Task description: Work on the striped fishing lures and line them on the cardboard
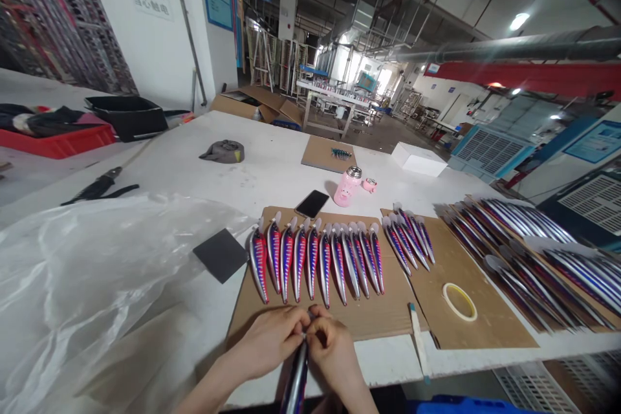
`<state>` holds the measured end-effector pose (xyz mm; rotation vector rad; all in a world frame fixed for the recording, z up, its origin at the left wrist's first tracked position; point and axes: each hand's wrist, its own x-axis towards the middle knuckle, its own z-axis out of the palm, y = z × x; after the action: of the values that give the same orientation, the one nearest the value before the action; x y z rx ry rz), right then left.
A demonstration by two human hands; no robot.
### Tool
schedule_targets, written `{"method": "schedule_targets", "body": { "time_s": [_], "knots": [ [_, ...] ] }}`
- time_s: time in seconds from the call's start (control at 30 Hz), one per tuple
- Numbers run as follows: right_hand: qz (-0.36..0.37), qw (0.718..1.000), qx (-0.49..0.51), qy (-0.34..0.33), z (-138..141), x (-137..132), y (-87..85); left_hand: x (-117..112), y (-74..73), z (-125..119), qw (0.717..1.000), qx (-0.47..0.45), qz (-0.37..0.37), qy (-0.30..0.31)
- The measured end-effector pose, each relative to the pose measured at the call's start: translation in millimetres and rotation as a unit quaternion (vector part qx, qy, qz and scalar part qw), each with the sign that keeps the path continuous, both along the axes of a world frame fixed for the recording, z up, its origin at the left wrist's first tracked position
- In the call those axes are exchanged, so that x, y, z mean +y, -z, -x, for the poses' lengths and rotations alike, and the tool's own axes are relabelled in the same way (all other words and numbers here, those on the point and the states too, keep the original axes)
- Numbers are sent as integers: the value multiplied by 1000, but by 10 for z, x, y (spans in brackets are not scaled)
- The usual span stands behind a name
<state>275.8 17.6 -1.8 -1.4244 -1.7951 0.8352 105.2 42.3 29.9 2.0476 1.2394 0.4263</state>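
**Landmark:** the cardboard sheet (388,317) on a white work table (272,142).

**At its near edge:** a silver-and-purple fishing lure (295,378), held upright-tilted with its body running down toward the person. The left hand (266,341) and right hand (332,354) are both narrowly closed, with the fingertips (305,330) pinched together at the lure's upper end. This close two-handed grip suggests fine work at that point; the exact contact is hidden by the fingers.

**On the sheet:** a row of matching lures (315,262) lies side by side, with their clear lips pointing away from the person. The tidy fan seems intended to keep them orderly and easy to count.

**Right of the sheet:** a second cardboard sheet (485,323) bears a smaller group of lures (408,242) and a roll of masking tape (460,302). A wooden stick (417,336) lies along the table edge, within easy reach. Farther right, stacked boards of lures (528,259) hold further stock.

**Beyond the sheet:** a smartphone (312,204), a pink flask (348,187), and a white foam box (418,159).

**Left of the sheet:** a black foam pad (221,255), a loose plastic sheet (82,284), and black-handled pliers (99,186).
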Motion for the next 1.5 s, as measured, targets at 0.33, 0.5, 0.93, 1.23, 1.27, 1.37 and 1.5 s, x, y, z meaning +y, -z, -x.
{"method": "schedule_targets", "body": {
  "time_s": [0.33, 0.5, 0.93, 1.23, 1.27, 1.37, 1.5],
  "knots": [
    [-34, 999, 20, 4, -3, -34, 80, -54, 228, -76, 996, -49, -32, -72],
    [-33, 999, 17, 13, -14, -37, 100, -95, 275, -28, 996, -74, -43, -34],
    [59, 998, 3, 0, -58, 1, -99, -120, 278, -69, 993, -49, -93, -46],
    [46, 998, 27, -27, -134, -18, -142, -113, 288, -57, 993, -39, -106, -41],
    [41, 998, 30, -24, -136, -14, -139, -115, 286, -57, 993, -39, -105, -40],
    [33, 999, 30, -8, -97, 6, -122, -117, 283, -56, 993, -39, -103, -42],
    [17, 1000, 17, 2, -1, 30, -101, -109, 273, -58, 993, -39, -99, -44]
  ]
}}
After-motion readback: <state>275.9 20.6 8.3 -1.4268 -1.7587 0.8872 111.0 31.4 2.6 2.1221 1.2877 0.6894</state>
